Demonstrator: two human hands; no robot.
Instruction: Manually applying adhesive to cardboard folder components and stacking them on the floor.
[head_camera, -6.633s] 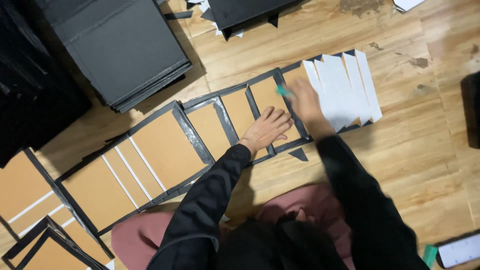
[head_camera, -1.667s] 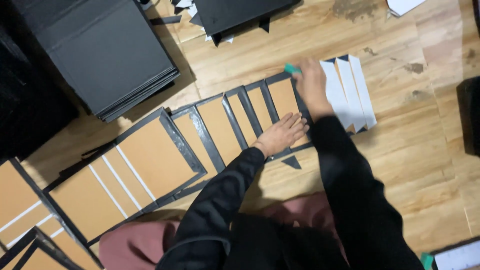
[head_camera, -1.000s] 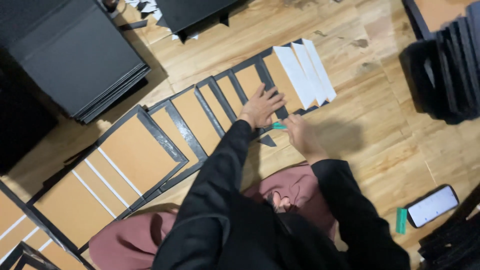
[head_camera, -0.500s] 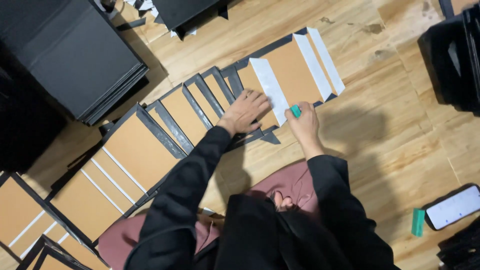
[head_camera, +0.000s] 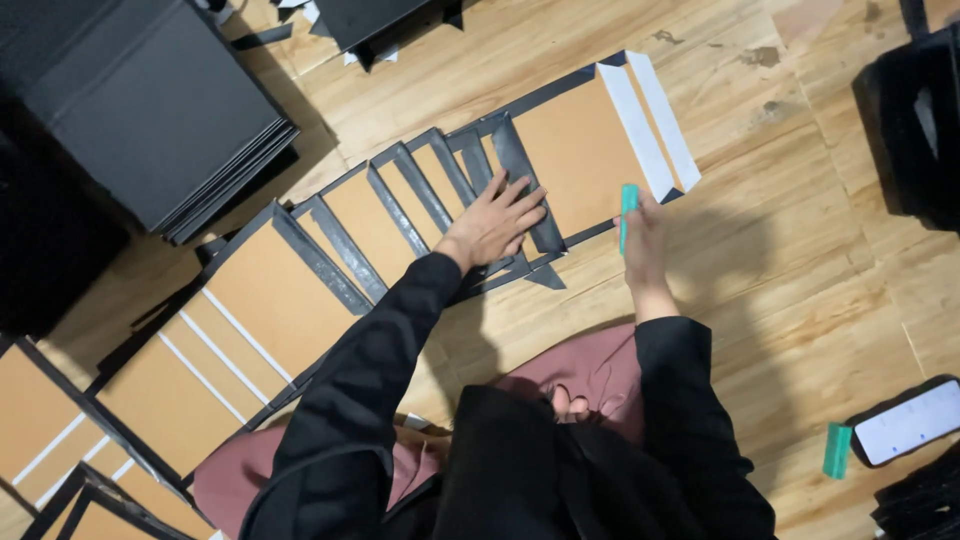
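A box-making workshop: cardboard panels (head_camera: 420, 215) and stacked black boards (head_camera: 140, 100) spread over wooden floor (head_camera: 800, 260).

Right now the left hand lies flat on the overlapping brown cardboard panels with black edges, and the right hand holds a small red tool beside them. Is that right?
Not quite. The tool in the right hand is teal green, not red, as the head view shows. The rest holds: the left hand lies flat on the overlapping brown cardboard panels with black edges, the tool beside them.
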